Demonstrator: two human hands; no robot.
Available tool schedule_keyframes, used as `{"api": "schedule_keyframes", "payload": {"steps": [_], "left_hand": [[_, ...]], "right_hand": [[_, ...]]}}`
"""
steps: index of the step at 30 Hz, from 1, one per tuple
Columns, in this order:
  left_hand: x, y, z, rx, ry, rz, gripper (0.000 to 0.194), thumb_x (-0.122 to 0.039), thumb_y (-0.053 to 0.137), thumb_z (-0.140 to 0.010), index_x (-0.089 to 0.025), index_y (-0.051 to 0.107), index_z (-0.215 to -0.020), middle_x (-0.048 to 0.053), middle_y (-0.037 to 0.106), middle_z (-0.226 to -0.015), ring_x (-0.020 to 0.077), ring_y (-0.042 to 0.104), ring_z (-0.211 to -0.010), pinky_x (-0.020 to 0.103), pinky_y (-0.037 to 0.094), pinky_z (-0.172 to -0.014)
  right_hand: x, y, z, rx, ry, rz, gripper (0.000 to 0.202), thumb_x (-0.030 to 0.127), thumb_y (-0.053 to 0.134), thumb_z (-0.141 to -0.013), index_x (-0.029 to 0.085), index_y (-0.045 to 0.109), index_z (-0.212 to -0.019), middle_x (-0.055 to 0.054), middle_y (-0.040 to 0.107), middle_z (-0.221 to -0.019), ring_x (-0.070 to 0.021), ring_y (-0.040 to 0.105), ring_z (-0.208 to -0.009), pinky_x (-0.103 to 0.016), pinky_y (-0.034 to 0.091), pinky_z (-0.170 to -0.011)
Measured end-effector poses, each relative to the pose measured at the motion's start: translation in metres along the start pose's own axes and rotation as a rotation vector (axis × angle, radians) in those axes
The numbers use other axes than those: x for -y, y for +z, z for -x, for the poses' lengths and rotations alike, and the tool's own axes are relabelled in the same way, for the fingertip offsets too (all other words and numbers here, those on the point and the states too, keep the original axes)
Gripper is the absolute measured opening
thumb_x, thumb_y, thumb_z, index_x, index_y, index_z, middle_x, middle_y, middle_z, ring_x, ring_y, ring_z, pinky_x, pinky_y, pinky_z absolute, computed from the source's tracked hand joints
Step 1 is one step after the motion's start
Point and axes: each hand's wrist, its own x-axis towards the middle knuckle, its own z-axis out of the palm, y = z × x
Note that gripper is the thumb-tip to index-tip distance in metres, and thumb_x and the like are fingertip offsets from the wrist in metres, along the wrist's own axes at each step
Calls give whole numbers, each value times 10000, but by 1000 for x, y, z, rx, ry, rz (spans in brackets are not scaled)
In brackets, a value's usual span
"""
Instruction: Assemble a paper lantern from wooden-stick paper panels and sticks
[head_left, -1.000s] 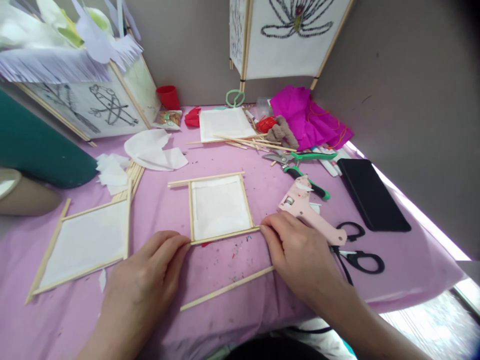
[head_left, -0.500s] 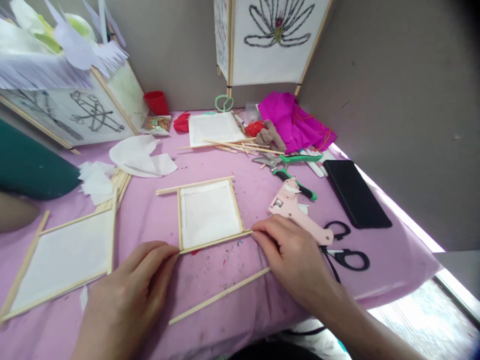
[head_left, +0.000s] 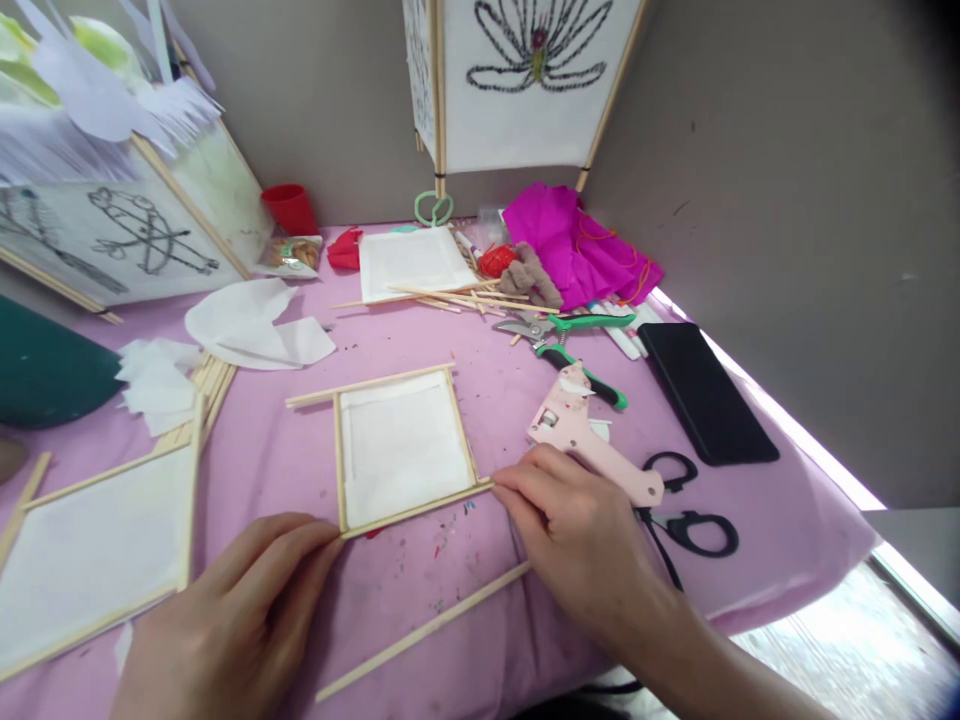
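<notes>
A small wooden-stick frame with white paper (head_left: 405,440) lies on the pink-covered table in front of me. Along its near edge runs a thin wooden stick (head_left: 420,512). My left hand (head_left: 240,600) pinches this stick's left end between thumb and fingers, at the frame's near left corner. At the other end, my right hand (head_left: 574,530) pinches the stick just past the frame's near right corner. Another loose stick (head_left: 420,635) lies closer to me, its right end by my right hand. A pink glue gun (head_left: 592,440) rests just beyond the right hand.
A larger papered frame (head_left: 97,550) lies at the left. Black-handled scissors (head_left: 701,533), a black phone (head_left: 709,395) and green-handled pruning shears (head_left: 577,370) are at the right. Thin sticks (head_left: 480,298) and magenta paper (head_left: 562,250) lie behind; a papered lantern (head_left: 517,130) stands at the back.
The camera view has shifted, so most things on the table appear a little further left and the near ones lower. Both hands keep their pinch on the stick at the frame's near edge.
</notes>
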Motion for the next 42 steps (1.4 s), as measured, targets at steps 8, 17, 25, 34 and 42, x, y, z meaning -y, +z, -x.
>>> {"api": "schedule_keyframes", "payload": {"steps": [8, 17, 25, 34, 42], "left_hand": [[-3, 0, -2, 2, -17, 21, 270, -443, 421, -912, -289, 612, -1023, -9, 667, -1048, 153, 663, -796, 265, 485, -626], [-5, -4, -6, -34, -4, 22, 266, -436, 437, -903, -282, 638, -983, -21, 692, -979, 132, 662, -754, 232, 487, -634], [-8, -9, -9, -38, 23, 12, 241, -374, 445, -902, -269, 655, -959, -15, 694, -959, 123, 669, -711, 218, 482, -586], [-14, -12, -15, -54, 51, 25, 261, -344, 423, -914, -232, 659, -921, 6, 680, -896, 124, 648, -664, 231, 481, -553], [-17, -13, -15, -79, 25, 104, 159, -292, 513, -886, -213, 648, -918, 15, 682, -928, 131, 657, -782, 223, 516, -674]], "right_hand": [[2, -4, -4, 7, -20, 12, 267, 152, 490, -883, 223, 711, -749, -17, 612, -671, -137, 553, -628, -252, 433, -618], [2, -7, -12, 123, -61, 132, 262, 52, 522, -839, 205, 694, -714, 2, 610, -669, -126, 562, -649, -240, 402, -597], [2, -8, -15, 169, -73, 177, 248, 79, 524, -852, 217, 675, -711, 6, 615, -693, -121, 569, -661, -236, 373, -551], [5, -12, -23, 258, -121, 289, 250, 40, 552, -803, 205, 653, -646, 13, 590, -667, -104, 513, -569, -251, 304, -486], [-1, -13, -20, 161, -137, 220, 178, 183, 561, -859, 230, 698, -754, 5, 634, -727, -138, 586, -643, -261, 383, -556]]}}
